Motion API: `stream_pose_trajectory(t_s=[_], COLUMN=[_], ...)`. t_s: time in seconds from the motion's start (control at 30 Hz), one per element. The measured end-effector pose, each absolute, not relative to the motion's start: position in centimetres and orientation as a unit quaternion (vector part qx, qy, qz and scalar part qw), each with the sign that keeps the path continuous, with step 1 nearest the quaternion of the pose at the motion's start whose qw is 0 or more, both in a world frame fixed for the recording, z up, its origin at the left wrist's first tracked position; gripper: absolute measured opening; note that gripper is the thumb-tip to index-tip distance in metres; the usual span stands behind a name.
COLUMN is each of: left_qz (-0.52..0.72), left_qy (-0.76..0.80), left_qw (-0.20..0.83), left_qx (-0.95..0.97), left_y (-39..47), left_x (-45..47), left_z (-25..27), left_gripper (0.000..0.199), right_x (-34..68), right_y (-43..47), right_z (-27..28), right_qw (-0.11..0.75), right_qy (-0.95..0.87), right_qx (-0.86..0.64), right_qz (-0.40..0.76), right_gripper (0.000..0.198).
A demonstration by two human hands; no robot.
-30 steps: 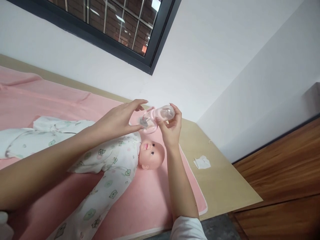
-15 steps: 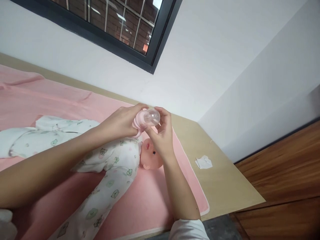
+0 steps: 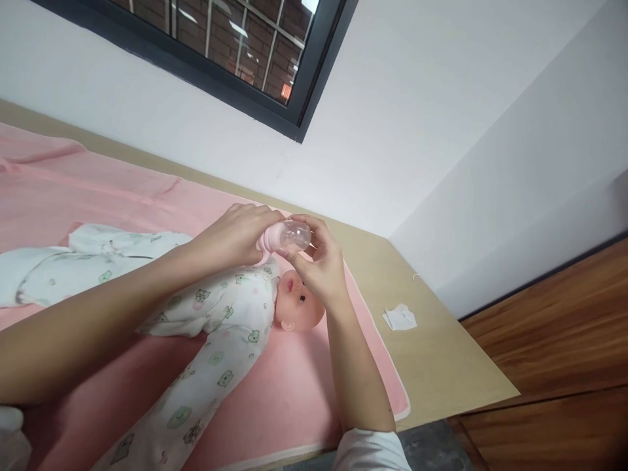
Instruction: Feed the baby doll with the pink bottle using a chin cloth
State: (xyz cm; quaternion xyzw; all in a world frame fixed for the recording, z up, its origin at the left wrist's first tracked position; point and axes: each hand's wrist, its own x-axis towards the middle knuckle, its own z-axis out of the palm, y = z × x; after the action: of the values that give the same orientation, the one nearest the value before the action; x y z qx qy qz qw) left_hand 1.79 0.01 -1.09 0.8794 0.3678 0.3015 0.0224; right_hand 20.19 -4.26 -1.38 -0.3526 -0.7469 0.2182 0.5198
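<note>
A baby bottle (image 3: 275, 236) with a pink handle and a clear rounded end lies tilted between my hands, above the doll's chest. My left hand (image 3: 240, 234) is wrapped round its pink part. On the clear end, the thumb and fingers of my right hand (image 3: 321, 258) curl around the dome. Beneath them a baby doll (image 3: 297, 304) lies on its back, its head to the right, partly covered by my right hand. It wears a white suit (image 3: 230, 327) printed with green animals.
The doll lies on a pink blanket (image 3: 289, 392) with a white edge, spread over a wooden tabletop (image 3: 441, 366). A folded white tissue (image 3: 401, 318) rests at the right. Behind rises a white wall (image 3: 373, 144) with a dark-framed window (image 3: 299, 124).
My right hand has turned slightly and its fingers have shifted around the clear end. My left hand and the bottle have moved a little to the left. The doll has stayed put.
</note>
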Motion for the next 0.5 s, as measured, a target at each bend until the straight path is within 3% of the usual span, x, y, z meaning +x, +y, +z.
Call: stream_pose_trajectory(t_s=[0.27, 0.5], left_qz=[0.315, 0.325], left_qy=[0.43, 0.599], left_qw=[0.083, 0.064], left_qx=[0.842, 0.729], left_y=[0.2, 3.6], left_x=[0.9, -4.2], left_z=[-0.1, 0.9], left_gripper=[0.03, 0.053], right_x=[21.6, 30.7], right_y=[-3.2, 3.8], right_z=[-1.1, -5.8], right_qw=[0.58, 0.623], right_qy=[-0.701, -0.572], right_qx=[-0.353, -0.515], right_qz=[0.217, 0.14], right_gripper=[0.057, 0.069])
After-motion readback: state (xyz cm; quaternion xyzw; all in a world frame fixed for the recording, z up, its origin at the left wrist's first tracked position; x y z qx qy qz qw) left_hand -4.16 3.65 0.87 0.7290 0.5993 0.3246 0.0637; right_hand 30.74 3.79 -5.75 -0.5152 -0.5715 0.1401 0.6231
